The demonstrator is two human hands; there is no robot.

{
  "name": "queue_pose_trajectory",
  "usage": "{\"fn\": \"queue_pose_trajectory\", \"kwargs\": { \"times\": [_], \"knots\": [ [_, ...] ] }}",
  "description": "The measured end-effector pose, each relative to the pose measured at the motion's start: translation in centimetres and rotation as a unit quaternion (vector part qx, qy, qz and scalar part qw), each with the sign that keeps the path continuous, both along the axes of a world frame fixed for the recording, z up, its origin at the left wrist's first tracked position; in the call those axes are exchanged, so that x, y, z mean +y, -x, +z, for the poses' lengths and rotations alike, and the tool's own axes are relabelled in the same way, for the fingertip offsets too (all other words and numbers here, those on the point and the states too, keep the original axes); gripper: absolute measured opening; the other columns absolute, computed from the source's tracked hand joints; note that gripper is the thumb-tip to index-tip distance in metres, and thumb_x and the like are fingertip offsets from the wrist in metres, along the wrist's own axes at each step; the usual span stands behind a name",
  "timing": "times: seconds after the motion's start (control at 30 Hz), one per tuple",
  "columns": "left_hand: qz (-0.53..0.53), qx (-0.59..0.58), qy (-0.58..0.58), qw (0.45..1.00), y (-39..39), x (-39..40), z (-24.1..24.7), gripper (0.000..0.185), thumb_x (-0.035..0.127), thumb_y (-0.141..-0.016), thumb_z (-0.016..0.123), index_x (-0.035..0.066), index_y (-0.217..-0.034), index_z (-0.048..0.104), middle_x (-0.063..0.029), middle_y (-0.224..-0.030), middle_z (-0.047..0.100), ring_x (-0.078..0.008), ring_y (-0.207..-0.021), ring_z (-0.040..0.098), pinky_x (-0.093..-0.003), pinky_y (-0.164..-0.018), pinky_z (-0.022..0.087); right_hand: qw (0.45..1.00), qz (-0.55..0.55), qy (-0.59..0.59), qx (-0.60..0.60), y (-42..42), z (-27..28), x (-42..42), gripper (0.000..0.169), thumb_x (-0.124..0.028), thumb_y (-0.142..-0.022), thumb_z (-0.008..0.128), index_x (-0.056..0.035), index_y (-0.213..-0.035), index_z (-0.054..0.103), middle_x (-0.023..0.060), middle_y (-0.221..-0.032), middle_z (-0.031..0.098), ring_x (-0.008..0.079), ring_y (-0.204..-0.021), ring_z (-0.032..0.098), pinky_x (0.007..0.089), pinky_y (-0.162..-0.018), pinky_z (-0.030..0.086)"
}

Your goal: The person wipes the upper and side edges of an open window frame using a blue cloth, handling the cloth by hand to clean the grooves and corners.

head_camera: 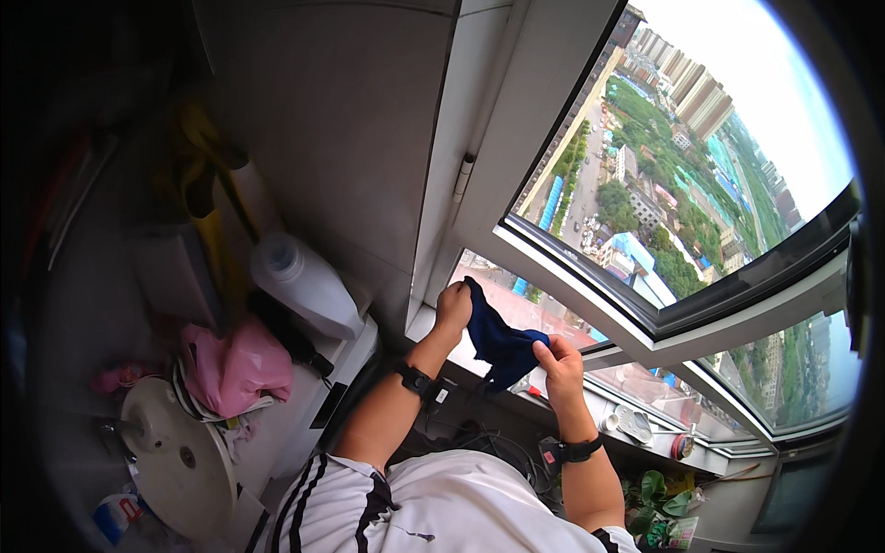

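Note:
Between my two hands a dark blue cloth [503, 340] is stretched out in the air, its lower edge hanging loose. My left hand [454, 305] pinches its upper left corner. On the other side my right hand [561, 365] grips the right corner between thumb and fingers. Behind the cloth are the white window frame [581, 283] and the lower window pane. Both wrists wear black straps with small devices attached.
A washbasin [181, 456] is at the left, with a pink plastic bag [238, 366] beside it. Close by stands a white plastic jug [304, 287]. Slippers [632, 423] and a tape roll [682, 446] lie on the windowsill [660, 442]. A leafy plant [653, 491] grows at lower right.

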State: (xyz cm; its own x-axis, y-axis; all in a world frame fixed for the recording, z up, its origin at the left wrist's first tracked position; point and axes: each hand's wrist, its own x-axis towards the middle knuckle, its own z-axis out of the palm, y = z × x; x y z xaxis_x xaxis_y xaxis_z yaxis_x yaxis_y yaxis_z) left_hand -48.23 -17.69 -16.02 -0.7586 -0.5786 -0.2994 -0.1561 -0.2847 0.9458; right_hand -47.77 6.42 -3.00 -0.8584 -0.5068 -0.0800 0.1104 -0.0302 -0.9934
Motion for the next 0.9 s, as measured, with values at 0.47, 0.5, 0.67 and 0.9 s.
{"fn": "queue_pose_trajectory", "kwargs": {
  "times": [0.47, 0.5, 0.67, 0.9],
  "knots": [
    [-0.130, -0.078, -0.050, 0.987, -11.3, -2.4, -4.1, 0.025, 0.024, -0.102, 0.062, 0.001, -0.104, 0.071, -0.0049, -0.093, 0.074, -0.0130, -0.076, 0.071, -0.0276, -0.065, 0.056, 0.585, -0.205, -0.256, 0.742, 5.1, 15.9, -22.2, 0.029, 0.000, -0.079, 0.062, -0.0022, -0.108, 0.067, 0.0160, -0.118, 0.059, 0.0352, -0.107, 0.059, 0.0414, -0.089, 0.052],
    [-0.137, -0.091, -0.044, 0.985, -12.0, -2.8, -3.9, 0.025, 0.025, -0.102, 0.062, 0.002, -0.106, 0.071, -0.0044, -0.094, 0.074, -0.0127, -0.077, 0.071, -0.0273, -0.066, 0.056, 0.548, -0.229, -0.246, 0.766, 5.6, 14.6, -23.1, 0.024, -0.004, -0.078, 0.062, -0.0035, -0.102, 0.066, 0.0155, -0.118, 0.057, 0.0326, -0.107, 0.055, 0.0407, -0.092, 0.048],
    [-0.109, -0.078, -0.104, 0.985, -14.6, -5.0, -3.1, 0.026, 0.025, -0.104, 0.059, 0.002, -0.112, 0.070, -0.0046, -0.097, 0.073, -0.0123, -0.081, 0.070, -0.0263, -0.070, 0.055, 0.531, -0.069, -0.320, 0.782, 6.1, 3.9, -21.8, 0.016, -0.015, -0.079, 0.060, -0.0072, -0.092, 0.065, 0.0124, -0.109, 0.058, 0.0274, -0.099, 0.054, 0.0364, -0.085, 0.046],
    [-0.092, -0.058, -0.106, 0.988, -15.8, -7.1, -2.0, 0.025, 0.023, -0.105, 0.059, 0.002, -0.112, 0.069, -0.0047, -0.095, 0.073, -0.0125, -0.080, 0.069, -0.0262, -0.070, 0.056, 0.556, -0.056, -0.259, 0.788, 6.3, 6.2, -21.6, 0.016, -0.010, -0.080, 0.061, -0.0036, -0.093, 0.066, 0.0109, -0.100, 0.056, 0.0272, -0.095, 0.056, 0.0361, -0.084, 0.051]
  ]
}}
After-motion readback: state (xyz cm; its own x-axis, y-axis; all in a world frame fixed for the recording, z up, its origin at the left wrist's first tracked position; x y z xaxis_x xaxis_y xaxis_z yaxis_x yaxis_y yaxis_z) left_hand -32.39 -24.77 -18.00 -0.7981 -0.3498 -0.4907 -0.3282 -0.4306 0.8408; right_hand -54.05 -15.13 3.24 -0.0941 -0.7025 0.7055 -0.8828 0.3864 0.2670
